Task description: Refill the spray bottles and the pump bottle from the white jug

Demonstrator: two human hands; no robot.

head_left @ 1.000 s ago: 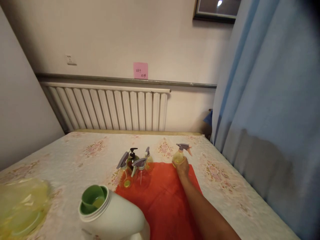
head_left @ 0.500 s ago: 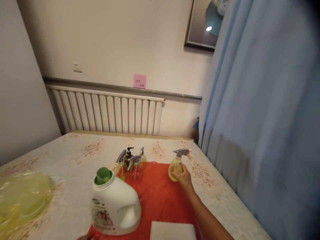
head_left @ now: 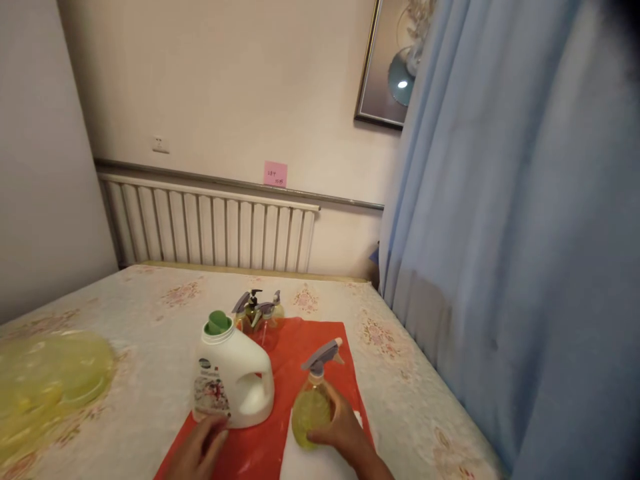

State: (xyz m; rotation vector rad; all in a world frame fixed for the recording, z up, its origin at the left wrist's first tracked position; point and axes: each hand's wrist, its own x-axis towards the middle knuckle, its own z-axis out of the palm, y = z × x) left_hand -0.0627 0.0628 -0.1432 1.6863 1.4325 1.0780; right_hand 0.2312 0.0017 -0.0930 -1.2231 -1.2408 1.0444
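Observation:
My right hand (head_left: 343, 427) is closed around a clear spray bottle (head_left: 307, 417) of yellow-green liquid, with a grey trigger head. The bottle tilts slightly and is over a white pad (head_left: 295, 467) that it partly hides. My left hand (head_left: 197, 450) is at the lower edge of a large white jug (head_left: 235, 380), its fingers slightly apart and holding nothing; whether it touches the jug I cannot tell. In the jug's open mouth shows a green insert (head_left: 219, 323). The jug stands upright on a red cloth (head_left: 320, 340).
Behind the jug, several bottles (head_left: 267, 327) with spray or pump heads stand close together. A yellow transparent plastic object (head_left: 75, 367) lies at left on the flowered bed cover (head_left: 195, 320). A blue curtain (head_left: 465, 233) hangs at right, and a white radiator (head_left: 215, 227) lines the wall.
My right hand has brought the spray bottle from the cloth's far right edge back toward me, over the white pad. My left hand has come further into view beside the jug.

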